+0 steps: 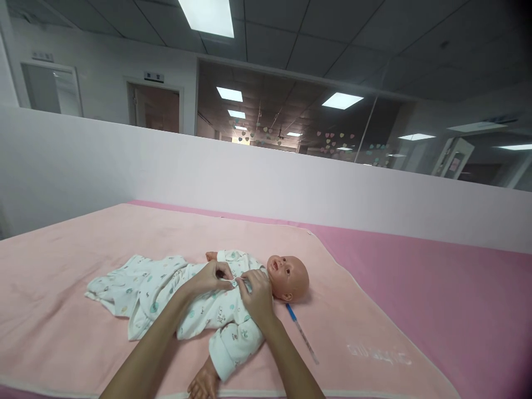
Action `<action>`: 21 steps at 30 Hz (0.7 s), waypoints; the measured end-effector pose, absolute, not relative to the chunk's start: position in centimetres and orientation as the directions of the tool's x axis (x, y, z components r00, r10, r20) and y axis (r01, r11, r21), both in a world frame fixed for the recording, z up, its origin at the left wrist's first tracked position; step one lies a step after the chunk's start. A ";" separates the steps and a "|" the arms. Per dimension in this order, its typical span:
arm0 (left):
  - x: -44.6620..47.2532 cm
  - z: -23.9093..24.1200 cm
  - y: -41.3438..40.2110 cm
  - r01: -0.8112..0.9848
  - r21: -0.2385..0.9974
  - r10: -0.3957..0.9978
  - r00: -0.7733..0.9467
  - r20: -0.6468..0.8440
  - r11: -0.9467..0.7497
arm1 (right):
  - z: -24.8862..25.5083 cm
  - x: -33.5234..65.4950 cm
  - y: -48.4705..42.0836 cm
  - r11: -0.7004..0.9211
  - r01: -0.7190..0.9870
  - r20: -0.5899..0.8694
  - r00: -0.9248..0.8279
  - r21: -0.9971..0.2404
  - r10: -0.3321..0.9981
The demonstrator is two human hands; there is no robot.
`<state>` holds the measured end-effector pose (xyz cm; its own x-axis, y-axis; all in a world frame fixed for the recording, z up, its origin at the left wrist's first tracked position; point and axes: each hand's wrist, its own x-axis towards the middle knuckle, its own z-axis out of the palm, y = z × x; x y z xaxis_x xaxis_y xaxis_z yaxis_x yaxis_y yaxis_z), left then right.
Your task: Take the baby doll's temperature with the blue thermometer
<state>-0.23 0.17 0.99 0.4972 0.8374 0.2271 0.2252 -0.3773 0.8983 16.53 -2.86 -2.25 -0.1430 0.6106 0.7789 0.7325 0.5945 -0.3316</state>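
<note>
The patterned white garment (208, 313) is on the doll (294, 277) — cloth at its chest, between the left hand (210, 277) and the right hand (258, 293), is pinched in the fingertips of each — above the pink blanket (353, 313).
</note>
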 end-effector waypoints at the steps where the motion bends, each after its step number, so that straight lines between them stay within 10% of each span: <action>1: -0.3 1.3 -0.1 0.234 0.894 0.832 0.509 0.222 -0.381 | -2.3 16.5 -2.8 0.596 0.731 0.783 -0.139 -0.332 0.606; 21: 0.2 0.6 -0.2 0.282 0.863 0.858 0.435 0.274 -0.418 | -2.3 16.0 -2.6 0.601 0.681 0.779 -0.071 -0.418 0.622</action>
<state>0.23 -0.17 0.63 0.4347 0.8579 0.2739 0.2817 -0.4184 0.8634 16.02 -2.62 -2.33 -0.0706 0.6225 0.7794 0.6810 0.6011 -0.4184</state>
